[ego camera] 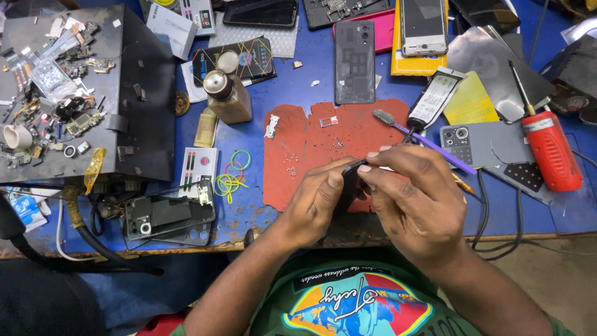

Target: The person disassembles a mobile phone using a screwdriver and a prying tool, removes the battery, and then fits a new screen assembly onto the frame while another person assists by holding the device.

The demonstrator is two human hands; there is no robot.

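My left hand point(317, 199) and my right hand point(413, 193) meet over the near edge of a red work mat point(311, 143). Between the fingertips of both hands is a small dark phone part point(353, 177), mostly hidden by my fingers. The right hand also carries a purple-handled brush point(423, 140), its bristle head pointing up and left over the mat. Tiny screws point(292, 165) and a small tray piece point(329, 121) lie loose on the mat.
An opened phone point(169, 214) lies at the front left beside rubber bands point(233, 174). A dark phone back point(354, 62), a glue tube point(435, 96), a red electric screwdriver point(550, 149), a grey phone frame point(482, 143), a small bottle point(227, 96) and a black parts-strewn box point(87, 93) surround the mat.
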